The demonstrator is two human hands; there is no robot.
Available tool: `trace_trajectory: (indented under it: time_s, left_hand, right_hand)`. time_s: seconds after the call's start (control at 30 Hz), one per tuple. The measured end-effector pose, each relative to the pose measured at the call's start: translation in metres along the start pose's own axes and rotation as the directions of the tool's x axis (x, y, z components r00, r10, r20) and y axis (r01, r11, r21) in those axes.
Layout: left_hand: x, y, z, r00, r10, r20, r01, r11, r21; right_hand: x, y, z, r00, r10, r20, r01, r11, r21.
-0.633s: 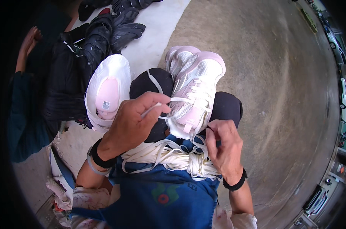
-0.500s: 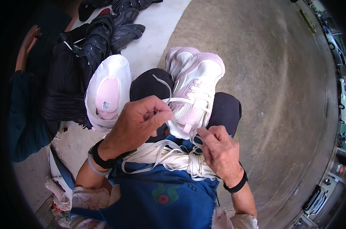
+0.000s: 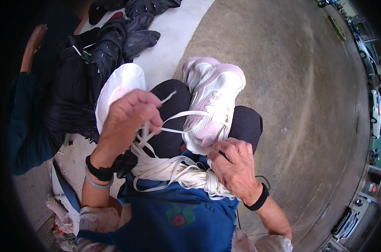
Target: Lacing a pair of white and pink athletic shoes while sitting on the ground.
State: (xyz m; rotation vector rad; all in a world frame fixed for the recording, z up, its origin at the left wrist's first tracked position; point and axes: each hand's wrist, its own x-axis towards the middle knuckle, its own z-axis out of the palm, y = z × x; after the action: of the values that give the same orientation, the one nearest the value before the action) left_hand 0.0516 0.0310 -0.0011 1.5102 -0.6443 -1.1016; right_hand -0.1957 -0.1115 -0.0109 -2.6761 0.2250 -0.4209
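Observation:
A pink and white sneaker upper [image 3: 224, 84] lies on my lap, toe pointing away, partly threaded with white lace. Another pink and grey one [image 3: 192, 69] shows behind its left side. My left hand [image 3: 133, 112], left of the sneaker, is closed on a white shoelace [image 3: 186, 113] running from the eyelets; a loose end sticks up past the fingers. Down by the heel, my right hand [image 3: 234, 168] is curled over the knotted end of a bundle of white laces [image 3: 169, 170]. Its fingertips are hidden, so what it pinches does not show.
Left of my knee sits a white, pink-lined shoe piece [image 3: 122, 79], partly behind my left hand. Black shoes [image 3: 140, 42] and bundled black laces [image 3: 68, 96] lie farther left. Another person's hand [image 3: 37, 37] is at the far left. Concrete floor [image 3: 299, 84] spreads to the right.
My left hand has moved left, away from the sneaker, drawing the lace out with it. My right hand has shifted slightly down and left, curling over the bundle's knot.

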Motion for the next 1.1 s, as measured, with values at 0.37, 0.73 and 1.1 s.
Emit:
trace_trajectory:
  time_s: [0.37, 0.73, 1.1]
  left_hand:
    - [-0.017, 0.032, -0.097, 0.874, 0.328, -0.359, -0.473, 0.742, -0.474]
    - [-0.044, 0.055, -0.12, 0.812, 0.368, -0.453, -0.581, 0.577, -0.574]
    - [-0.062, 0.089, -0.124, 0.776, 0.559, -0.291, -0.557, 0.393, -0.731]
  right_hand:
    - [0.013, -0.004, -0.082, 0.742, 0.559, -0.37, -0.013, 0.564, 0.825]
    - [-0.065, 0.022, -0.198, 0.545, 0.421, -0.725, 0.316, 0.698, 0.643]
    - [-0.019, -0.011, -0.095, 0.629, 0.723, -0.284, -0.361, 0.596, 0.717]
